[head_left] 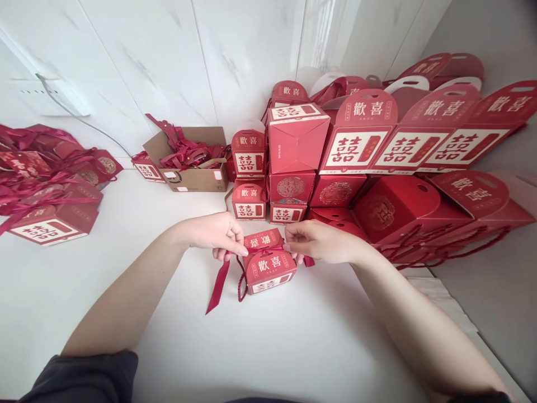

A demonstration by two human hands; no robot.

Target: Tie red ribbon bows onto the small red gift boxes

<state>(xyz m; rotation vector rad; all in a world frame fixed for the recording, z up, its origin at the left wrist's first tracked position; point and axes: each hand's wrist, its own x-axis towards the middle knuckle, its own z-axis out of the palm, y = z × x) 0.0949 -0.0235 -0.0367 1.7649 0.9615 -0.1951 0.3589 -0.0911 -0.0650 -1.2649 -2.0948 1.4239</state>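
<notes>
On the white table in front of me stands a small red gift box (268, 268) with white characters on its lid flaps and front. A dark red ribbon (218, 288) runs across its top, and one tail hangs down at the left. My left hand (220, 235) pinches the ribbon at the box's left side. At the right side, my right hand (314, 240) pinches the other part of the ribbon, with a short end showing below the fingers. A twisted red cord handle (242, 280) droops by the box's left edge. The ribbon's middle looks gathered between the flaps.
Behind and to the right, red gift boxes (293, 140) stand stacked, several with cord handles. A brown cardboard box (201, 179) full of ribbons sits at the back. Ribbon-tied boxes (54, 218) are piled at the left. A grey cable (90, 123) hangs along the tiled wall.
</notes>
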